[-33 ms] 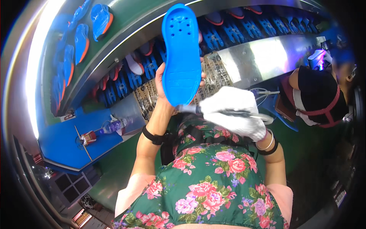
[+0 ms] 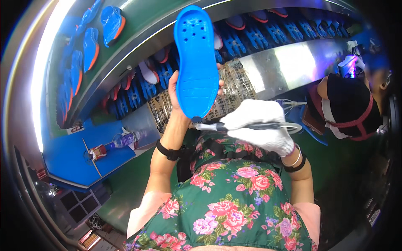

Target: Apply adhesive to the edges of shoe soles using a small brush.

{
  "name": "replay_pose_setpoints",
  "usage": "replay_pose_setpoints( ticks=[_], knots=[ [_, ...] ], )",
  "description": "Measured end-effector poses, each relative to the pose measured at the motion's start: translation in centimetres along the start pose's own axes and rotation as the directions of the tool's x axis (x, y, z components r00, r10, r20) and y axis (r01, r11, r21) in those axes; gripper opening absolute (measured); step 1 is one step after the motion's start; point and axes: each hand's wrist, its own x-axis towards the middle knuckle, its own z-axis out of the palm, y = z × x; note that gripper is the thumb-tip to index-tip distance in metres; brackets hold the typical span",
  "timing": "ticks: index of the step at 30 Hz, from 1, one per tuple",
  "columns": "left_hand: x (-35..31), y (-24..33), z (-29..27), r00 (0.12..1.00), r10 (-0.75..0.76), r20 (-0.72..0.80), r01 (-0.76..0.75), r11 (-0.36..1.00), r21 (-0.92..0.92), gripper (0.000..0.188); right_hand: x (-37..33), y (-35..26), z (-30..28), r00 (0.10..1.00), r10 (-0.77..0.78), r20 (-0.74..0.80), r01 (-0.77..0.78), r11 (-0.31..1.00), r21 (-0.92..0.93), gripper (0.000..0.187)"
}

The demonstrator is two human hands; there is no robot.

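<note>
A blue shoe sole (image 2: 197, 79), with small holes near its far end, is held lengthwise in front of me. My bare left hand (image 2: 174, 95) grips it from beneath, thumb at its left edge and fingertips showing at its right. In a white glove, my right hand (image 2: 257, 119) is closed round a slim dark-handled brush (image 2: 209, 126), from whose rear a pale tube curves away. The pale brush tip is just below the sole's near end, close to its rim; whether they touch I cannot tell.
Several blue soles with orange edges (image 2: 111, 25) lie on the green surface at upper left. Beyond my hands runs a metal ledge (image 2: 289, 62), partly wrapped in taped cardboard (image 2: 238, 79), before a row of blue racks. A bottle (image 2: 121, 140) lies on a blue table; a co-worker (image 2: 347, 104) is at right.
The sole has shifted slightly left and down. My right hand and the brush have moved a little lower; the brush tip, blurred before, now shows more clearly.
</note>
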Motion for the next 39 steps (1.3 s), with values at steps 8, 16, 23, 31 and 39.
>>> replay_pose_setpoints(
  ticks=[8, 16, 23, 31, 39],
  knots=[
    [1.1, 7.9, 7.5, 0.954, 0.11, 0.279, -0.189, 0.943, 0.275, 0.127, -2.5, 1.5, -1.6, 0.799, 0.324, -0.507, -0.082, 0.894, 0.441, 0.024],
    [9.2, 13.9, 6.6, 0.97, 0.199, -0.142, -0.235, 0.919, -0.317, 0.098, -2.6, 5.5, 1.6, 0.886, 0.242, -0.396, -0.239, 0.969, 0.057, 0.017],
    [12.9, 18.7, 5.7, 0.921, 0.349, -0.171, -0.387, 0.865, -0.319, 0.106, -2.7, 6.1, 1.9, 0.871, 0.278, -0.406, -0.264, 0.96, 0.089, 0.018],
    [14.7, 12.4, 8.6, 0.864, 0.437, -0.25, -0.348, 0.877, 0.331, 0.097, -3.0, 7.7, 1.5, 0.9, 0.238, -0.366, -0.231, 0.971, 0.063, 0.019],
    [25.0, 18.4, 8.5, 0.773, 0.612, 0.164, 0.442, -0.707, 0.553, 0.092, -2.9, 7.1, 1.2, 0.899, 0.225, -0.375, -0.199, 0.974, 0.106, 0.016]
  ],
)
